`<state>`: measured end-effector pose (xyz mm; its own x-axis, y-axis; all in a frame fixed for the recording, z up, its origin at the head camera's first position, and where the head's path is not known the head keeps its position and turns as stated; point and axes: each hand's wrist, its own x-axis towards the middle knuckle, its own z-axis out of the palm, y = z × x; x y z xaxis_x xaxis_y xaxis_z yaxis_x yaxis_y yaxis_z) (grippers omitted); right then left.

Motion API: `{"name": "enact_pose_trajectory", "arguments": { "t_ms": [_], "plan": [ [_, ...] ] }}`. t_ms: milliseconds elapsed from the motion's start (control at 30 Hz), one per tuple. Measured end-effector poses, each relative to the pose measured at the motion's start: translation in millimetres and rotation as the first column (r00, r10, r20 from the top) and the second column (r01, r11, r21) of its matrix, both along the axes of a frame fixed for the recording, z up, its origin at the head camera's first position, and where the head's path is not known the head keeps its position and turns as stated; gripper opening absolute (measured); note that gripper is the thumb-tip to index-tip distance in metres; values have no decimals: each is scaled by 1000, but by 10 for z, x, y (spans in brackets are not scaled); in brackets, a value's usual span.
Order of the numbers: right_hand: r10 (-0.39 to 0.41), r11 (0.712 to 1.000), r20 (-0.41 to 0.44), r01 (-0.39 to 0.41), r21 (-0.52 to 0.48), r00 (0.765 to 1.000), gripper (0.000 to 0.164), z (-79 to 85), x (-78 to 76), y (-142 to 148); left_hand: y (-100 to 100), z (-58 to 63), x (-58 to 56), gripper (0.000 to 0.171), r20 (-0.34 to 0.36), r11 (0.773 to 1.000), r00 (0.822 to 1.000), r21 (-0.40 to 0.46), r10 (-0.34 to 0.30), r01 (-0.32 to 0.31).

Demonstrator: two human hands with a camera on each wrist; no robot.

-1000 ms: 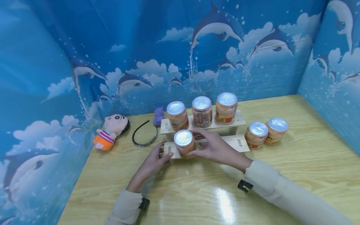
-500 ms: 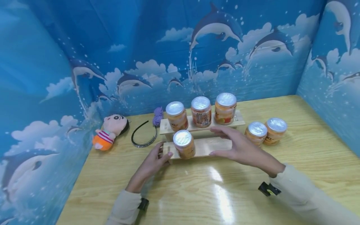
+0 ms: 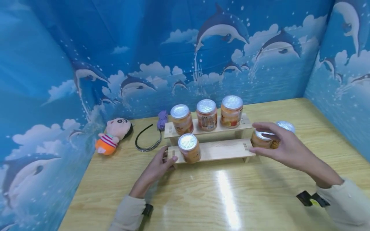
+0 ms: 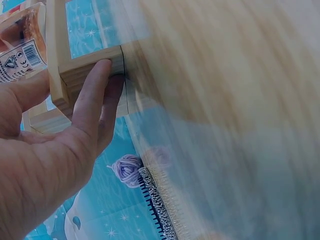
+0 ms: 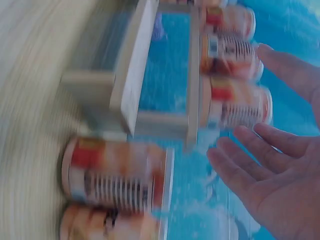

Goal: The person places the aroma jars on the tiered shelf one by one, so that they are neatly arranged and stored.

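Observation:
My left hand (image 3: 157, 165) grips the left end of a two-tier wooden rack (image 3: 222, 150), thumb on the lower board and fingers against its leg (image 4: 92, 72). One orange-labelled can (image 3: 189, 149) with a silver lid stands at the left of the lower board. Three similar cans (image 3: 207, 116) line the upper board. My right hand (image 3: 292, 150), fingers spread and holding nothing, hovers at a near can (image 3: 258, 141) right of the rack. Just behind that one stands another can (image 3: 285, 125), partly hidden by the hand. In the right wrist view, both cans (image 5: 117, 172) lie below the open palm.
A plush doll (image 3: 114, 136) lies at the table's left back. Between it and the rack are a black toothed headband (image 3: 148, 147) and a purple yarn ball (image 3: 162, 120). Blue dolphin-print cloth (image 3: 173, 48) walls in the wooden table (image 3: 188, 195) at the back and sides.
My right hand has let go of the can on the lower board and moved right to the two cans beside the rack. The left hand keeps its grip on the rack.

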<state>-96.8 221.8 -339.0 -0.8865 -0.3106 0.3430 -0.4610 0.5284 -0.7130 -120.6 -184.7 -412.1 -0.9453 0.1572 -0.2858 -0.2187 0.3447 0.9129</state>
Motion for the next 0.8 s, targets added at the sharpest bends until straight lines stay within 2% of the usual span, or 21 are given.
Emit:
{"name": "enact_pose_trajectory", "arguments": {
  "t_ms": [133, 333, 633, 800],
  "plan": [
    [-95, 995, 27, 95, 15, 995, 75, -23, -6, 250, -2, 3, 2, 72, 6, 1000, 1000, 0, 1, -1],
    [-231, 973, 98, 228, 46, 968, 77, -72, -47, 543, 0, 2, 5, 72, 9, 1000, 1000, 6, 1, -1],
    [-297, 955, 184, 287, 80, 937, 88, -236, -147, 820, 4, -9, 12, 69, 0, 1000, 1000, 26, 2, -2],
    [-270, 963, 204, 263, 61, 941, 83, -383, -224, 935, 15, 4, 21, 69, 4, 999, 1000, 34, 4, -4]
  ]
}}
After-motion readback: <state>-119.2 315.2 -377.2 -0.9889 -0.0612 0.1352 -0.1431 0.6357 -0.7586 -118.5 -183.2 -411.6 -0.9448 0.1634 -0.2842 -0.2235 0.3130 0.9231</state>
